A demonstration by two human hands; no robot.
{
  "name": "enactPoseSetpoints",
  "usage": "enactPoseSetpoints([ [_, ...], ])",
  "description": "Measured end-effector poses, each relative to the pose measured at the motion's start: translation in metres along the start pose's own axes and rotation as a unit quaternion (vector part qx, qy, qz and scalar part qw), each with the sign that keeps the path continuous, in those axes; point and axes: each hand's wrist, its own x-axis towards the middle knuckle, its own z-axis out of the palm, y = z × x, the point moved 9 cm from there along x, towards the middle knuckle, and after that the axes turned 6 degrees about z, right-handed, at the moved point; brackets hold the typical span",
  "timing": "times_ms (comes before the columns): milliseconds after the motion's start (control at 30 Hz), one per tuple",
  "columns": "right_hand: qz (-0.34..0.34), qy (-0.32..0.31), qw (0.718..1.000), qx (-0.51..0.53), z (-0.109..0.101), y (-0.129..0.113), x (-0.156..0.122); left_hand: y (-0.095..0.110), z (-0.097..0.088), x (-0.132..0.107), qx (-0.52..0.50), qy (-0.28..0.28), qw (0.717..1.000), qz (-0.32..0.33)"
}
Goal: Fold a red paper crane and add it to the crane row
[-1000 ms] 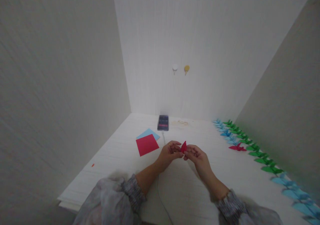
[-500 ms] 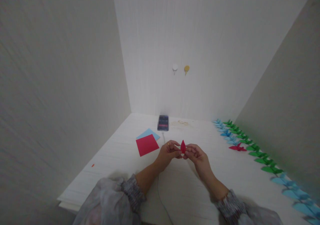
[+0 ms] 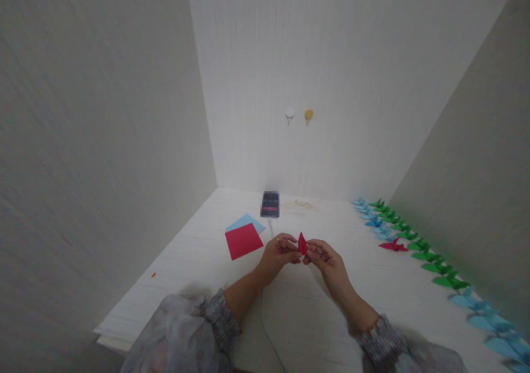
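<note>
A small red folded paper (image 3: 302, 243), narrow and pointed at the top, is held upright between my two hands above the white table. My left hand (image 3: 278, 255) pinches its left side with thumb and fingers; a ring shows on one finger. From the right, my right hand (image 3: 327, 259) grips the lower right side of the same paper between thumb and fingertips. The fingertips hide the paper's lower end. Left of my left hand lies a flat red paper sheet (image 3: 243, 241), partly covering a light blue sheet (image 3: 248, 221).
A phone (image 3: 270, 204) stands at the back with a white cable (image 3: 265, 323) running toward me. Rows of folded paper cranes, green (image 3: 433, 263), blue (image 3: 488, 321) and one red (image 3: 394, 245), line the right side. An orange scrap (image 3: 153, 274) lies at left.
The red folded paper has turned slightly in my fingers and now shows a narrower, more angled side. Both hands stay in nearly the same place.
</note>
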Motion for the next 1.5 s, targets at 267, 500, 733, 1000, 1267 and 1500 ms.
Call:
enactPoseSetpoints([
  [267, 0.007, -0.019, 0.999, 0.028, 0.005, 0.002, 0.001, 0.009, 0.011, -0.003, -0.027, -0.028, 0.999, 0.005],
  [500, 0.023, -0.040, 0.998, 0.046, 0.008, 0.007, 0.001, 0.005, 0.010, -0.002, -0.038, -0.045, 0.998, 0.010],
  [733, 0.034, -0.039, 0.997, 0.055, 0.007, 0.010, 0.001, 0.002, 0.007, 0.000, -0.038, -0.037, 0.999, 0.010],
  [1000, 0.022, -0.058, 0.996, 0.057, 0.007, 0.013, 0.002, 0.001, 0.005, -0.001, -0.035, -0.032, 0.999, 0.012],
  [1267, 0.027, -0.060, 0.997, 0.050, 0.007, 0.014, 0.003, 0.000, 0.002, -0.001, -0.023, -0.021, 1.000, -0.001],
  [1500, 0.036, -0.051, 0.997, 0.040, 0.006, 0.014, 0.002, 0.001, 0.001, -0.002, -0.022, -0.009, 1.000, -0.003],
])
